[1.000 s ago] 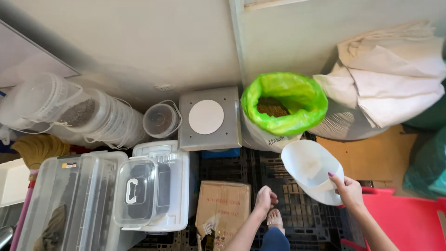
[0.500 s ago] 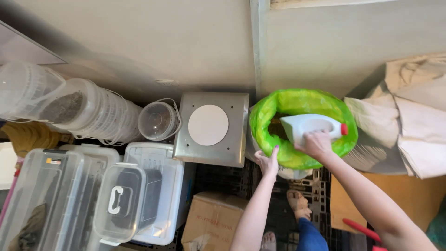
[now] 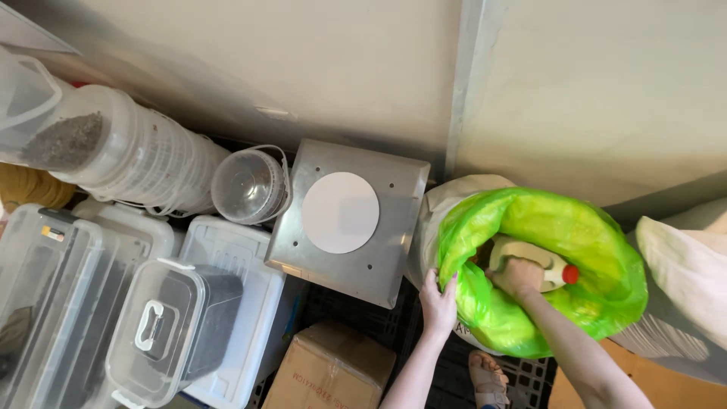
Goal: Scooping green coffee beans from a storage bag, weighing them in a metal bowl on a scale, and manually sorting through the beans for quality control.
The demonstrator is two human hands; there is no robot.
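The right hand grips a white scoop inside the green bag. The left hand clasps the bag's rim, beside a square metal scale.

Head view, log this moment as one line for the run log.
left hand: grips green bag rim | right hand: inside bag, holding white scoop | beside: steel scale

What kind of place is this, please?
Probably a storeroom or a kitchen's back area. Stacked clear bins and tubs line the wall, a steel scale stands beside them, and a sack with a green liner holds bulk goods.
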